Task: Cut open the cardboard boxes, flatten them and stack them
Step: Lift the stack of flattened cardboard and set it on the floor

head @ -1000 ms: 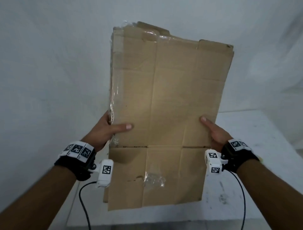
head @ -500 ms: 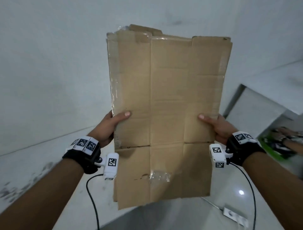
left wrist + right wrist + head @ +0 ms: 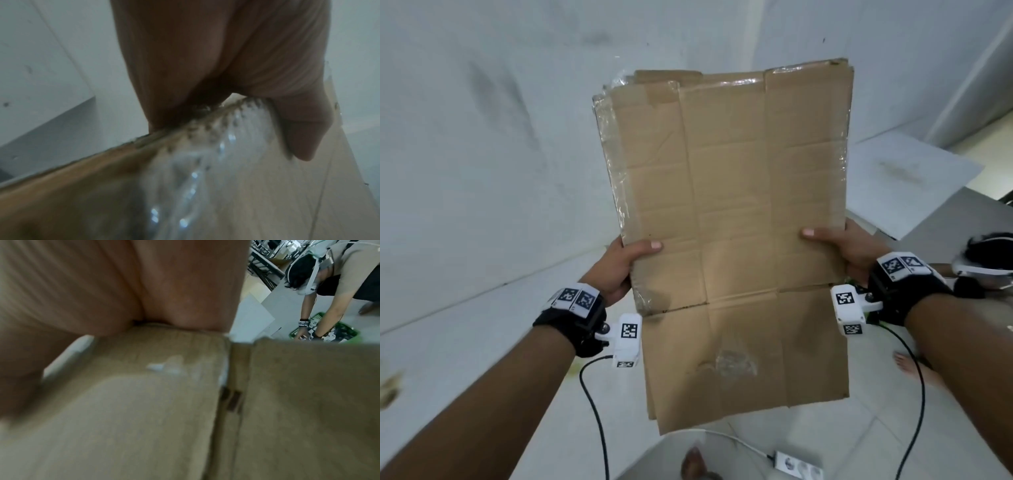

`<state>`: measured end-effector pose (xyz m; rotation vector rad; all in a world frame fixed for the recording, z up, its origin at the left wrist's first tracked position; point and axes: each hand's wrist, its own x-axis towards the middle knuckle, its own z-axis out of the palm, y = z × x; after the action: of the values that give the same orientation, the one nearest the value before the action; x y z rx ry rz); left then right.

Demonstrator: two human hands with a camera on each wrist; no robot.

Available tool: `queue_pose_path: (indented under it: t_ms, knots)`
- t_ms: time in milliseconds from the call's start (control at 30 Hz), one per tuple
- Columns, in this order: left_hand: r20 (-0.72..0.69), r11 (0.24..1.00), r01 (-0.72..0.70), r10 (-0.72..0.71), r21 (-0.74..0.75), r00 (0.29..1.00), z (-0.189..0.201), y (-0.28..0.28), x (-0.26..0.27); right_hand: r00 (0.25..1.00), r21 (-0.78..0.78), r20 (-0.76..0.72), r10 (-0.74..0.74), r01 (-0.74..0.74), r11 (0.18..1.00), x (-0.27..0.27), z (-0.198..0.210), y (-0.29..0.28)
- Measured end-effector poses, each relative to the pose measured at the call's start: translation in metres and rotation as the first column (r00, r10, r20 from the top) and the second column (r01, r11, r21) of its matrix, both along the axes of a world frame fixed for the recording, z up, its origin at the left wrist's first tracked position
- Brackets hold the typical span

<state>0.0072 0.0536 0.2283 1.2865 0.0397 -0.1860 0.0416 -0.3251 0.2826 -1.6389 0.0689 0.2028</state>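
We've got the flattened cardboard box [image 3: 736, 219] held up in the air in front of us, above the tiled floor [image 3: 893, 442], with clear tape crinkling along its side edges. Our left hand [image 3: 619, 263] is clamped on its left edge, thumb on the front face, and our right hand [image 3: 849, 245] grips the right edge the same way. Down on the floor there's a white power strip [image 3: 796, 464], and another person [image 3: 327, 280] bends over a green basket [image 3: 329, 335] off to our right.

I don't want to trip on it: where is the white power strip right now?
In the head view, the white power strip lies on the tiled floor at the bottom edge, right of centre, just below the flattened cardboard box held up by both hands.
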Motion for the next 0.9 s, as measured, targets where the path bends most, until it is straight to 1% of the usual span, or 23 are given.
queue_pose_path:
  t_ms: [100, 167, 267, 400, 500, 633, 700, 800, 900]
  knots:
    - [-0.029, 1.000, -0.012, 0.012, -0.007, 0.999, -0.015, -0.031, 0.051, 0.998, 0.040, -0.044, -0.040, 0.041, 0.998, 0.048, -0.003, -0.026]
    - [-0.055, 1.000, -0.027, 0.026, -0.013, 0.998, -0.023, -0.047, 0.075, 0.993, 0.069, -0.095, -0.070, 0.077, 0.995, 0.079, -0.007, -0.036]
    - [-0.103, 0.999, -0.043, 0.040, -0.022, 0.994, -0.036, -0.063, 0.104, 0.986, 0.015, -0.134, -0.096, 0.099, 0.995, 0.124, -0.022, -0.048]
    - [-0.183, 0.994, -0.106, 0.103, -0.010, 0.978, -0.056, -0.077, 0.126, 0.987, -0.033, -0.159, -0.007, 0.002, 0.999, 0.178, -0.046, -0.051]
    - [-0.283, 0.978, -0.197, 0.170, -0.070, 0.944, -0.077, -0.087, 0.140, 0.982, -0.052, -0.185, 0.037, -0.048, 0.998, 0.220, -0.068, -0.051]
    - [-0.380, 0.948, -0.315, 0.278, -0.039, 0.882, -0.112, -0.106, 0.164, 0.962, -0.072, -0.249, 0.110, -0.132, 0.989, 0.280, -0.121, -0.059]
    - [-0.421, 0.924, -0.381, 0.331, -0.036, 0.844, -0.130, -0.125, 0.176, 0.940, -0.042, -0.296, 0.171, -0.192, 0.981, 0.312, -0.152, -0.068]
    - [-0.497, 0.880, -0.473, 0.426, 0.034, 0.756, -0.171, -0.155, 0.191, 0.885, -0.005, -0.390, 0.255, -0.279, 0.960, 0.357, -0.205, -0.077]
    - [-0.584, 0.811, -0.578, 0.514, 0.092, 0.628, -0.230, -0.187, 0.203, 0.835, 0.011, -0.471, 0.284, -0.316, 0.949, 0.391, -0.277, -0.089]
